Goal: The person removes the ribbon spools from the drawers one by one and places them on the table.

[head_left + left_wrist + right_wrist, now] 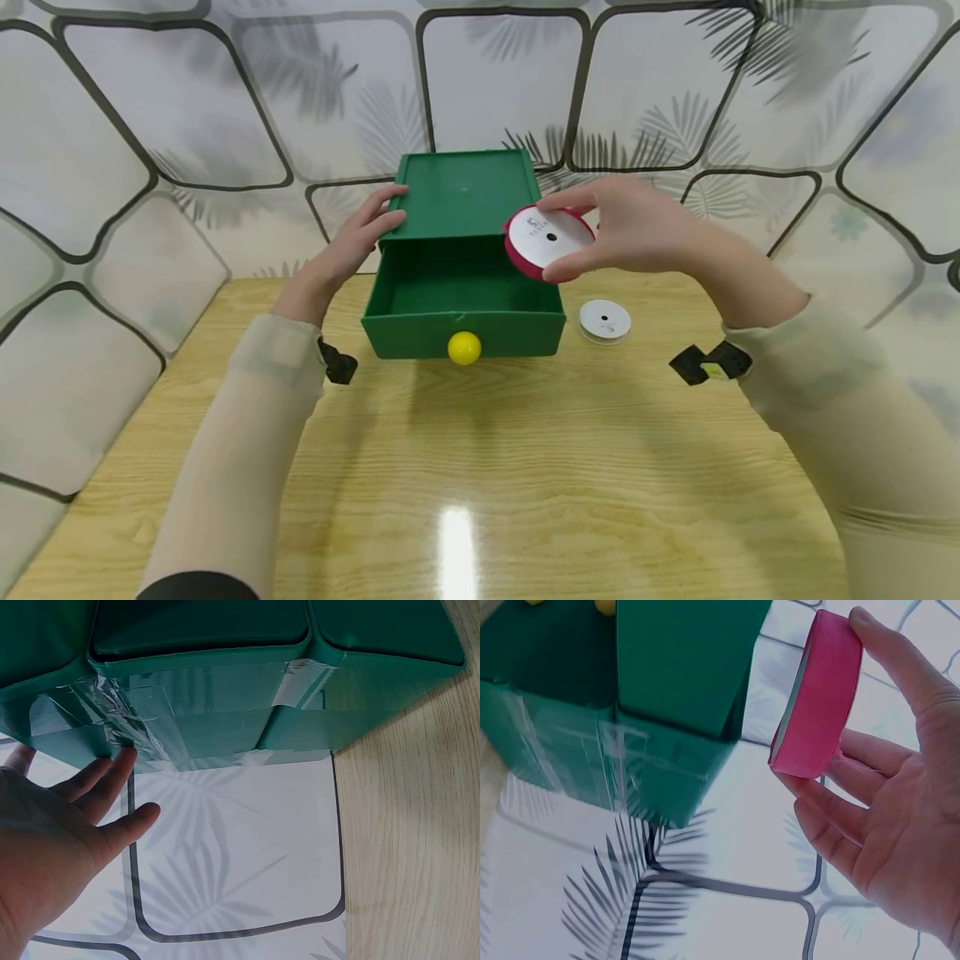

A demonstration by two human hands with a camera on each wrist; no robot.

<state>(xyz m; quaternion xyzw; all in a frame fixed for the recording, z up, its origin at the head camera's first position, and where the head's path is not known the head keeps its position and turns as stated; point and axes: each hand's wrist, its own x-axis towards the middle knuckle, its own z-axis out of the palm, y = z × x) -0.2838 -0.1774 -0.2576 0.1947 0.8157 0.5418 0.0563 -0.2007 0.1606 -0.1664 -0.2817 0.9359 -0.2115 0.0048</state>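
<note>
A green drawer unit point(465, 196) stands by the wall with its top drawer point(408, 337) pulled out; the visible inside of that drawer is bare. My left hand point(347, 243) rests its fingertips against the unit's left side, fingers fairly straight, and in the left wrist view they touch the taped green wall point(202, 712). Between thumb and fingers, my right hand point(645, 227) pinches a spool of red ribbon point(551, 242) above the drawer's right edge. Its pinkish-red ribbon band point(825, 697) faces the right wrist camera. A yellow round knob point(464, 348) sits on the drawer front.
On the wooden table point(585, 467), a white spool point(604, 320) lies flat just right of the drawer. Behind the unit rises a patterned white wall point(502, 92) with leaf prints. In the right wrist view, further yellow knobs point(605, 607) show at the top.
</note>
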